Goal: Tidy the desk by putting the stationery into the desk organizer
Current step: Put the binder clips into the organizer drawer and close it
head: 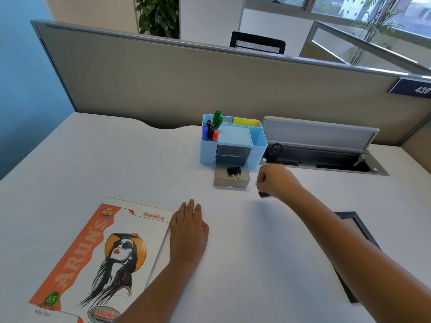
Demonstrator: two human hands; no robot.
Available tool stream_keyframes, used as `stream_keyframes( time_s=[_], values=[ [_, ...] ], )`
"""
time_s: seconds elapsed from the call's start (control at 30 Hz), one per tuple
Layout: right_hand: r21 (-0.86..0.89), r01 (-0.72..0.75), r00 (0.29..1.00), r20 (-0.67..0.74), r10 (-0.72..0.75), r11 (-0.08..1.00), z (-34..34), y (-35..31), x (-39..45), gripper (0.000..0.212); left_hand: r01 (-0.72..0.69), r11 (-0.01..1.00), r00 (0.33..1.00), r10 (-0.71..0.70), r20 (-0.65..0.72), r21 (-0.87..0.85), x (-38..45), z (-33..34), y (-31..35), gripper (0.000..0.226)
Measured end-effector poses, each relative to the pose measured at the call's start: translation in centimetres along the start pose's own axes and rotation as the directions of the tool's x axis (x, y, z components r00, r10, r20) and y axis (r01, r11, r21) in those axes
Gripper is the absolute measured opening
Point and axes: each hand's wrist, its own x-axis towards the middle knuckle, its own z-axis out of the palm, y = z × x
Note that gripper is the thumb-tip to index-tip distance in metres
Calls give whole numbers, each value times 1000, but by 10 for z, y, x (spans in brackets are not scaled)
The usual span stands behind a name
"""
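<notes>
right hand pinches a small dark clip; open drawer lies just beside at nine o'clock; left hand flat.

Right hand: blurring; curled fingers covering most of a small black thing, identity not telling. 
Notebook: lower edge running off the frame. 
Dark frame: right forearm hiding most of it. 
Cable tray: interior lying in shadow, contents unclear. 
Number plate: right edge cropping it, reading "439". 
Markers: lower parts sinking inside the organizer.
</notes>
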Motion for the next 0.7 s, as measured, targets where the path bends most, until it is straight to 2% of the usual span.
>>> stream_keyframes(
  time_s=[0.1, 0.17, 0.37, 0.43, 0.5, 0.63, 0.7],
  values=[
    [63, 104, 972, -219, -88, 993, -15, -19, 4, 17, -2, 1000, 1000, 2, 2, -1, 0, 1, 0, 43],
    [111, 146, 958, -265, -113, 983, -17, -30, 11, 16, 0, 1000, 1000, 0, 6, 3, 0, 1, 0, 43],
    [404, 52, 974, -222, 43, 913, -2, -43, 35, 13, 3, 1000, 1000, -3, 4, 7, 0, 0, 1, 43],
    [437, 30, 989, -141, 35, 899, 7, -43, 36, 15, 6, 1000, 1000, -6, 3, 3, 0, 0, 1, 42],
    [381, 43, 997, -68, -19, 924, 17, -44, 30, 20, 8, 1000, 1000, -8, 3, 6, -1, 0, 1, 42],
    [268, 154, 987, -82, -136, 951, 36, -48, 10, 23, 15, 1000, 1000, -15, 13, 18, -1, 0, 1, 43],
    [227, 178, 984, -32, -175, 958, 46, -49, 3, 26, 16, 999, 1000, -16, 21, 29, -1, 0, 0, 43]
  ],
)
